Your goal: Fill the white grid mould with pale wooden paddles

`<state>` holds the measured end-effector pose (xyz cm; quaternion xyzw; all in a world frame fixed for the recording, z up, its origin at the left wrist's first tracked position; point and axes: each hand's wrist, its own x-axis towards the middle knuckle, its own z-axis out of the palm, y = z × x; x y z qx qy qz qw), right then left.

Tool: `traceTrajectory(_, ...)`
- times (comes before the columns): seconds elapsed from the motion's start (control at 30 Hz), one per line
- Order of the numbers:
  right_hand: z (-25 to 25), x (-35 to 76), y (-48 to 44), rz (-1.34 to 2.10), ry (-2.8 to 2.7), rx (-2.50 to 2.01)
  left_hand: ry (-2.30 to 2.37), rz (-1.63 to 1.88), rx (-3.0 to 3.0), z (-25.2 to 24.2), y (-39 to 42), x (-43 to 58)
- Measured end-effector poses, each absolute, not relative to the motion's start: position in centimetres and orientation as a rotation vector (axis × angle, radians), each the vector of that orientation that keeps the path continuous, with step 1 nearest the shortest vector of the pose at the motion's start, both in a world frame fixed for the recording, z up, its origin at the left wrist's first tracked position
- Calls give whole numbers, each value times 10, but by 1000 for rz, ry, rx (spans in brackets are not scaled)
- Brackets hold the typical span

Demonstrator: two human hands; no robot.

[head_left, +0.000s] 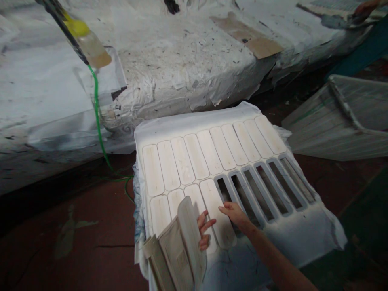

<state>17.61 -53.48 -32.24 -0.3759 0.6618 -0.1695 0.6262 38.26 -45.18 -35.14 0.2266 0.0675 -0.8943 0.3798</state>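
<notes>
Fingers of my left hand (204, 231) show beside several upright beige panels (178, 246), long and round-cornered, which the hand holds together; its palm is hidden behind them. My right hand (235, 214) has its thumb and fingertips closed at the right edge of a white rounded panel (212, 198) in the front row. More of these white panels (186, 159) lie side by side in the back row and at the front left. To the right of my right hand, several grey-rimmed slots (263, 194) show dark openings. Everything sits on a white-covered stand (188, 119).
Behind the stand is a long paint-spattered covered bench (182, 56) with a brown cardboard piece (248, 34). A spray gun with a yellow-topped cup (92, 46) hangs upper left, a green hose (96, 97) trailing down. A wrapped box (342, 121) stands right. Another person's hand (365, 9) shows upper right.
</notes>
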Motion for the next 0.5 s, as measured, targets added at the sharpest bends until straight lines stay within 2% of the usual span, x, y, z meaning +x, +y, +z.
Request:
traceTrajectory(0.27,-329,179,-534,-327,1576,-923,121,-2263,555,-354,-449,382)
traceTrajectory(0.5,-333,181,-536,-150,1774,-1155,70,-2337,510,-359,-453,389)
